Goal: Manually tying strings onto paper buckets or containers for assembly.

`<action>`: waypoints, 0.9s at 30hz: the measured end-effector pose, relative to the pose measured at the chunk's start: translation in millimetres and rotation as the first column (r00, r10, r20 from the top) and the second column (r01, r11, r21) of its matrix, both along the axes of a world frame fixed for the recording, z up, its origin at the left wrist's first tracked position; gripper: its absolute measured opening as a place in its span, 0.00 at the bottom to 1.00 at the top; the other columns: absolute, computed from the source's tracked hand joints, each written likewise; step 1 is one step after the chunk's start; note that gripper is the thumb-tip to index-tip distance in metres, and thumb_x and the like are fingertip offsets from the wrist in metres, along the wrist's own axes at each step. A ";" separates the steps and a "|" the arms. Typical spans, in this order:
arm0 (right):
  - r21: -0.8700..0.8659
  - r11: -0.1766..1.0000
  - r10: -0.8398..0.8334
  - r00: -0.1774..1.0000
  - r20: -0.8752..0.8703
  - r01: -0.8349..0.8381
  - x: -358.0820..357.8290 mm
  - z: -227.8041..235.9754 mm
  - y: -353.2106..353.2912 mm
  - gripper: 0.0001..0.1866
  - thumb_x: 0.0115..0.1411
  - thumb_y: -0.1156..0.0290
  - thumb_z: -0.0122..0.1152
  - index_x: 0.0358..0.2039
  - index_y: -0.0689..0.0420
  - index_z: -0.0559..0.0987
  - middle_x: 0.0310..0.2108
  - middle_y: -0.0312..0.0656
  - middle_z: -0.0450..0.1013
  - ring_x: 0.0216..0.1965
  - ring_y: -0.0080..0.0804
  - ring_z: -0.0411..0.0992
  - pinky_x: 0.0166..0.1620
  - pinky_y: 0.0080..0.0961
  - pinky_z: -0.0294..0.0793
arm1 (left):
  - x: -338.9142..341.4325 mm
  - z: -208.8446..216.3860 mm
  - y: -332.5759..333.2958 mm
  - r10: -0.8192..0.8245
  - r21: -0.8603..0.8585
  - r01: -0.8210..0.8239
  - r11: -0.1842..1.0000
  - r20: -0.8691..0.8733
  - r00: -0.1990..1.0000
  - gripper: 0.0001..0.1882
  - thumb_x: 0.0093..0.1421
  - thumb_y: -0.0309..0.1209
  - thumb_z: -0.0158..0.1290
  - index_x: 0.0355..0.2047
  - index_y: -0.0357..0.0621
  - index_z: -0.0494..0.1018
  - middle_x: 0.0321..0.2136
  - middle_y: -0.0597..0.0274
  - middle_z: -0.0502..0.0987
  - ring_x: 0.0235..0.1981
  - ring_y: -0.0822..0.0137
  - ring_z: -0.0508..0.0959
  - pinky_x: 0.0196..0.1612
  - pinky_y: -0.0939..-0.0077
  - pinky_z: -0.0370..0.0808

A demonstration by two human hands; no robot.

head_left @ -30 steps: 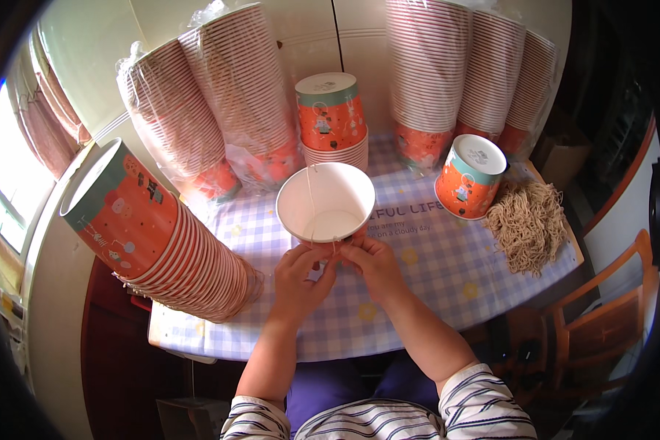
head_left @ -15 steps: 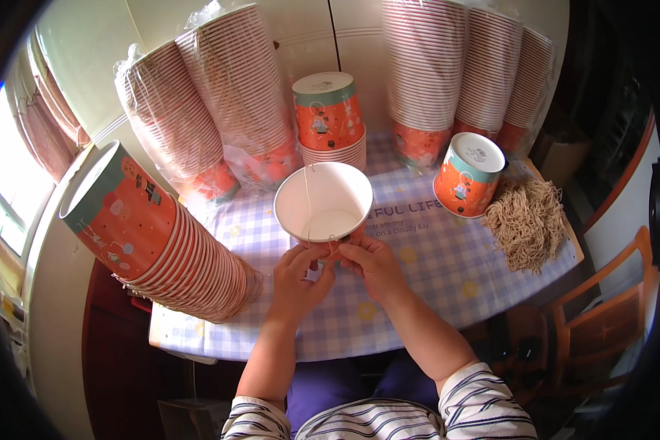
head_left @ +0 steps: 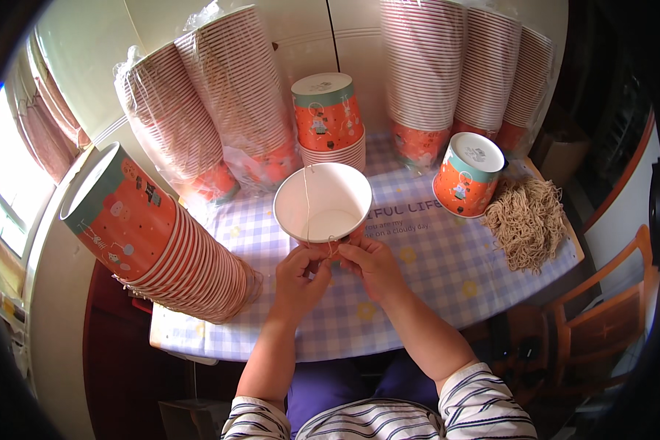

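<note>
A paper tub [head_left: 341,192] with a white inside stands upright before me, its mouth tilted toward me. One strand of beige string [head_left: 307,209] runs across its mouth to the near rim, with a small loop there. My left hand [head_left: 301,277] pinches the string just below that rim. Beside it, my right hand [head_left: 372,265] is closed at the same spot, thumb and forefinger on the string by the tub's orange wall. The fingertips partly hide the string's ends.
A leaning stack of orange tubs [head_left: 180,253] stands left. Bagged stacks [head_left: 235,81] and more bagged stacks [head_left: 425,73] line the back. Upturned tubs [head_left: 328,114] sit behind mine. At right are one upturned tub [head_left: 468,180] and a string heap [head_left: 528,224] on the checked tablecloth [head_left: 447,279].
My left fingers have shifted slightly at the string below the rim. The tub and my right hand have hardly moved.
</note>
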State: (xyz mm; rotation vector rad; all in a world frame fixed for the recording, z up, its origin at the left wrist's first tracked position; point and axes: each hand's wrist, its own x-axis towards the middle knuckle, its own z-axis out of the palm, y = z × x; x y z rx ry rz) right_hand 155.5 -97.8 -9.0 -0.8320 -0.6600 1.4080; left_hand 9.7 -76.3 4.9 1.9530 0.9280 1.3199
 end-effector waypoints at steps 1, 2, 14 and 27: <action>0.004 1.000 -0.005 1.000 -0.007 0.005 -0.4 -0.4 0.2 0.06 0.55 0.68 0.60 0.27 0.57 0.77 0.22 0.32 0.73 0.22 0.11 0.62 0.25 0.11 0.56 | 0.1 0.2 -0.2 -0.004 -0.012 0.005 1.000 0.008 1.000 0.03 0.50 0.19 0.54 0.27 0.36 0.73 0.23 0.62 0.73 0.19 0.78 0.71 0.20 0.84 0.66; 0.004 1.000 -0.004 1.000 -0.007 0.004 -1.0 0.3 0.2 0.06 0.55 0.68 0.60 0.27 0.57 0.77 0.22 0.32 0.73 0.22 0.11 0.62 0.25 0.11 0.56 | -0.1 0.0 -0.1 -0.004 -0.013 0.004 1.000 0.008 1.000 0.03 0.50 0.19 0.54 0.27 0.36 0.73 0.23 0.62 0.73 0.19 0.78 0.71 0.20 0.84 0.66; 0.072 0.997 -0.005 0.999 0.044 0.002 2.0 -12.2 3.6 0.06 0.56 0.70 0.59 0.33 0.58 0.78 0.29 0.32 0.74 0.30 0.14 0.69 0.35 0.12 0.67 | -1.4 -3.2 1.4 -0.014 0.023 0.015 1.000 -0.048 0.999 0.04 0.49 0.20 0.55 0.27 0.37 0.74 0.21 0.62 0.72 0.19 0.75 0.71 0.22 0.82 0.67; 0.008 0.999 -0.040 0.999 0.026 0.040 1.2 -7.6 2.7 0.06 0.55 0.68 0.59 0.31 0.56 0.78 0.26 0.30 0.73 0.26 0.12 0.64 0.29 0.10 0.60 | -2.0 -1.2 -1.1 0.045 0.137 -0.033 0.990 -0.083 0.996 0.06 0.47 0.19 0.54 0.28 0.36 0.75 0.20 0.62 0.71 0.18 0.75 0.69 0.22 0.83 0.65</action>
